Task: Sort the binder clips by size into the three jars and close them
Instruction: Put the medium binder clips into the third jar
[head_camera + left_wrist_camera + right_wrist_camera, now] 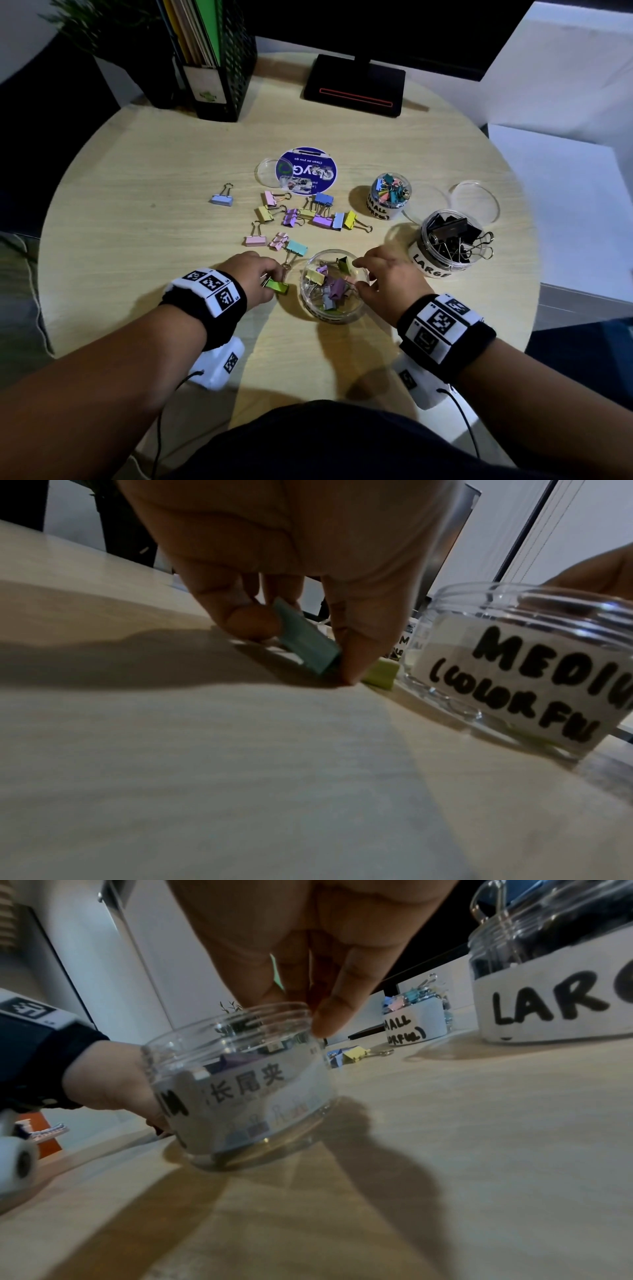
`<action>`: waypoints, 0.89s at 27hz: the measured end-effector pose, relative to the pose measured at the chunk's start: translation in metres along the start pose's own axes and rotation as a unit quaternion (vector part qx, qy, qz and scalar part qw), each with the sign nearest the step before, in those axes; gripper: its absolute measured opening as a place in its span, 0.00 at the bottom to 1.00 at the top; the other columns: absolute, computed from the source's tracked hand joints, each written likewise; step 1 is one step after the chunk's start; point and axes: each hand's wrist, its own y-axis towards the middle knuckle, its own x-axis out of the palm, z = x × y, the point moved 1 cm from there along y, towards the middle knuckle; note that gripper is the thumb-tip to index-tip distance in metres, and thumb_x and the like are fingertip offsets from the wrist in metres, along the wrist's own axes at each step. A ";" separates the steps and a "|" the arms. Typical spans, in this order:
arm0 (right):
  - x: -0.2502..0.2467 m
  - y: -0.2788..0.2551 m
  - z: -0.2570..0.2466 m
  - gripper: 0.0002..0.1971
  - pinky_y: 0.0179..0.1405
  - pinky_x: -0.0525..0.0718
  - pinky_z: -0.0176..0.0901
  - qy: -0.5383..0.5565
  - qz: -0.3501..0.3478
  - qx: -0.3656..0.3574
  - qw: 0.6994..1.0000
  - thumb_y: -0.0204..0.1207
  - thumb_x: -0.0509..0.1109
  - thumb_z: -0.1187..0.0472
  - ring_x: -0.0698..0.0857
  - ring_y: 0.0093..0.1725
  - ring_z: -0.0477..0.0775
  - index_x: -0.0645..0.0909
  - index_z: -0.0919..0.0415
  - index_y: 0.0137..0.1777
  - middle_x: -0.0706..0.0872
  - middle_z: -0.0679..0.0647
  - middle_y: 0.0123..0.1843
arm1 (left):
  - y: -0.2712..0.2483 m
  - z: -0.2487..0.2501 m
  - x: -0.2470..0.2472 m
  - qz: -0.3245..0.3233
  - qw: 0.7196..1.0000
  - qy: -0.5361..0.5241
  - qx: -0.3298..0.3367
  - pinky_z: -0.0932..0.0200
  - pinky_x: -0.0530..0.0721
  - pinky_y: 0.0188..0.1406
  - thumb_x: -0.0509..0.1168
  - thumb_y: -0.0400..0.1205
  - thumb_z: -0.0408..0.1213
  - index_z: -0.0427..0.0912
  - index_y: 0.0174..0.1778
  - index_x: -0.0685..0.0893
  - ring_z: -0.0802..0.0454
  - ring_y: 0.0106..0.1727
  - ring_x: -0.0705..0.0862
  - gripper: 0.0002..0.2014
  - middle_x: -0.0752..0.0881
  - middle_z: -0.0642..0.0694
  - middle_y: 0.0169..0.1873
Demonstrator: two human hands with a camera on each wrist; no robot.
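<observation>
My left hand (270, 275) pinches a green binder clip (275, 285) against the table, just left of the open jar marked MEDIUM (329, 317). In the left wrist view the clip (310, 642) sits between thumb and fingertip of the left hand (299, 650), beside the medium jar (514, 669). My right hand (358, 274) hangs over the jar's right side, holding nothing, and a fingertip (325, 1020) touches the rim of the medium jar (246, 1091). Several coloured clips lie inside the jar. More loose clips (308, 214) are scattered further back.
The small jar (390, 195) holds coloured clips and the large jar (452, 240) black ones; both are open, at the right. Clear lids (474, 202) (270, 169) lie on the table by a round blue card (306, 171). A file rack (219, 68) and monitor base (356, 85) stand at the back.
</observation>
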 end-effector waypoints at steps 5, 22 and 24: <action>0.002 0.000 0.001 0.18 0.54 0.79 0.41 -0.001 0.000 -0.003 1.000 0.74 0.70 0.60 0.84 0.51 0.54 0.81 0.57 0.64 0.81 0.54 0.63 | -0.003 0.002 -0.001 0.032 0.999 -0.037 -0.003 0.58 0.79 0.54 0.74 0.70 0.38 0.56 0.47 0.84 0.52 0.50 0.80 0.12 0.78 0.53 0.45; 0.004 0.000 0.000 0.17 0.60 0.75 0.41 -0.015 0.005 -0.012 1.000 0.77 0.64 0.64 0.79 0.62 0.54 0.81 0.58 0.66 0.80 0.55 0.65 | -0.005 0.025 -0.026 0.118 0.990 -0.075 0.037 0.58 0.77 0.60 0.70 0.77 0.45 0.58 0.53 0.80 0.56 0.57 0.79 0.11 0.78 0.55 0.61; 0.005 0.001 -0.001 0.17 0.61 0.74 0.41 -0.010 0.012 -0.011 1.000 0.77 0.64 0.64 0.79 0.62 0.55 0.81 0.58 0.65 0.80 0.55 0.64 | 0.000 0.008 -0.021 0.034 0.999 -0.011 0.009 0.58 0.79 0.61 0.74 0.72 0.46 0.57 0.56 0.81 0.57 0.56 0.80 0.17 0.79 0.53 0.59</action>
